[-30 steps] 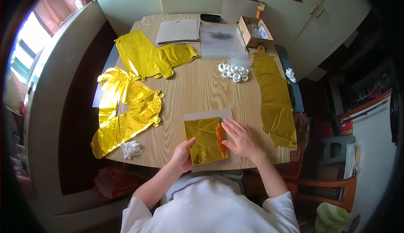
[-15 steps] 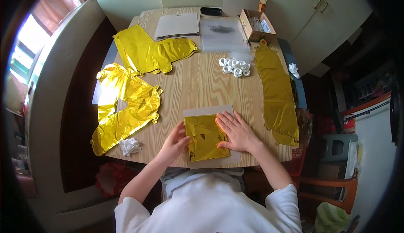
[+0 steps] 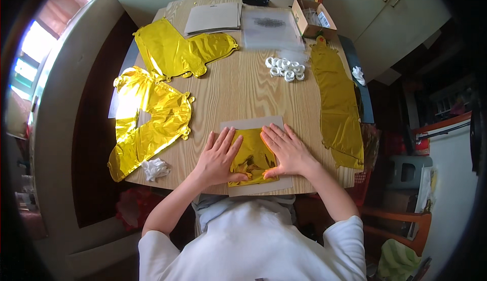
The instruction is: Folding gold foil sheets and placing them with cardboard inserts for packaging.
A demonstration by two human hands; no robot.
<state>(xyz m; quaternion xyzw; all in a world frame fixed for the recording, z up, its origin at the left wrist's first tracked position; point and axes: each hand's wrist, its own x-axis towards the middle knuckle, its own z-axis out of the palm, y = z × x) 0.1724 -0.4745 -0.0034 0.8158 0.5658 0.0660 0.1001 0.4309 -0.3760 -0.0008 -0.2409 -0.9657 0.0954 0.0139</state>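
Observation:
A folded gold foil balloon (image 3: 252,154) lies flat on a pale grey card (image 3: 261,123) at the table's near edge. My left hand (image 3: 219,158) rests flat over the foil's left side, fingers stretched out and pointing away from me. Across from it, my right hand (image 3: 290,151) lies spread on the right side of the foil and the card. Both thumbs point inward near the foil's lower part. The foil between the hands looks creased and shiny. Part of its left edge is hidden under my left hand.
Flat gold foil balloons lie at the far left (image 3: 167,47), left (image 3: 167,113) and right (image 3: 337,103). White ribbon rolls (image 3: 288,69) sit beyond the card. Farther back are grey cards (image 3: 213,18), clear plastic bags (image 3: 271,30) and a cardboard box (image 3: 314,20). Crumpled white material (image 3: 155,169) lies near left.
My left hand has moved from the foil's left edge up onto its surface and flattened out. My right hand stays nearly in place. The whole view has shifted slightly.

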